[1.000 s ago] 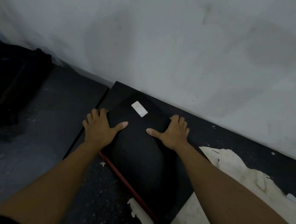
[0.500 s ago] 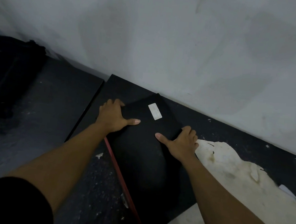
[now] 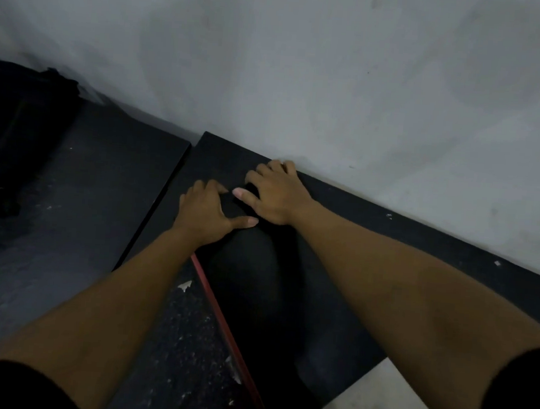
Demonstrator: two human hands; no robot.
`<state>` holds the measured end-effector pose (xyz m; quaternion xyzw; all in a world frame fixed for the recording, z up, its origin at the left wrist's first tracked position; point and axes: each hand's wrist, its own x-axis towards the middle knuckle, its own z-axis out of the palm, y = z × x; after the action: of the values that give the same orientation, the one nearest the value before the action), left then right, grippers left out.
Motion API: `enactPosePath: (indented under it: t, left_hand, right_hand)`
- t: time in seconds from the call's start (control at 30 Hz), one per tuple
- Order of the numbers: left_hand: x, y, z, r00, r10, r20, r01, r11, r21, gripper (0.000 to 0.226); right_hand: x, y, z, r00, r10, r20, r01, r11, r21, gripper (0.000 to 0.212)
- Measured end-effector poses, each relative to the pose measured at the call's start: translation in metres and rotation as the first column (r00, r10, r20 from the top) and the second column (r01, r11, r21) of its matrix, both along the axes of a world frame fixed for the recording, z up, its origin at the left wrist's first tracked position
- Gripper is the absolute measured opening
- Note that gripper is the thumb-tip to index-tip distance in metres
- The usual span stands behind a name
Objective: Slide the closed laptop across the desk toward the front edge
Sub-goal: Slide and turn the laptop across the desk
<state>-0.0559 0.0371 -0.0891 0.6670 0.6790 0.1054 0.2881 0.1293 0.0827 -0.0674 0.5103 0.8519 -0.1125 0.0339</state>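
1. Resting flat, the closed laptop point(image 3: 256, 286) lay black on the dark desk point(image 3: 419, 243), its far end near the wall point(image 3: 335, 81).
2. Left hand point(image 3: 207, 212) and right hand point(image 3: 275, 195) pressed palm-down on that far end, fingers spread, gripping nothing.
3. Judgement: its near end, red-trimmed, looked close to the front; little sliding seemed left.

A big grey wall point(image 3: 335, 81) fills the top. A dark lumpy bag point(image 3: 17, 142) sits far left on a second dark counter point(image 3: 80, 197). A pale patch point(image 3: 385, 404) shows bottom right.
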Motion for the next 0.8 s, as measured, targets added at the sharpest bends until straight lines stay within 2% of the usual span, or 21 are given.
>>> enactPosePath:
  t: [0.23, 0.33, 0.4, 0.57, 0.8]
  left_hand:
    - [-0.002, -0.006, 0.008, 0.999, 0.0, 0.038, -0.003, 0.996, 0.085, 0.099]
    - [-0.004, -0.021, 0.012, 0.996, 0.085, -0.014, -0.083, 0.99, 0.117, 0.092]
    - [-0.004, -0.034, 0.01, 0.984, 0.177, -0.012, -0.175, 0.981, 0.086, 0.092]
    - [0.015, -0.052, 0.006, 0.878, 0.373, 0.298, -0.393, 0.92, 0.005, 0.083]
    - [0.04, -0.045, 0.0, 0.866, 0.236, 0.441, -0.265, 0.964, 0.004, 0.069]
  right_hand:
    - [-0.002, 0.007, -0.014, 0.999, 0.049, -0.005, -0.049, 0.998, 0.05, 0.058]
    - [0.0, 0.006, -0.013, 1.0, 0.029, -0.01, -0.028, 0.998, 0.052, 0.061]
    - [0.005, 0.005, -0.012, 1.0, 0.003, -0.028, -0.001, 0.998, 0.055, 0.062]
    - [0.023, -0.002, -0.008, 0.997, -0.072, -0.026, 0.073, 0.995, 0.075, 0.061]
    - [0.062, -0.026, -0.008, 0.982, -0.186, -0.02, 0.187, 0.977, 0.106, 0.061]
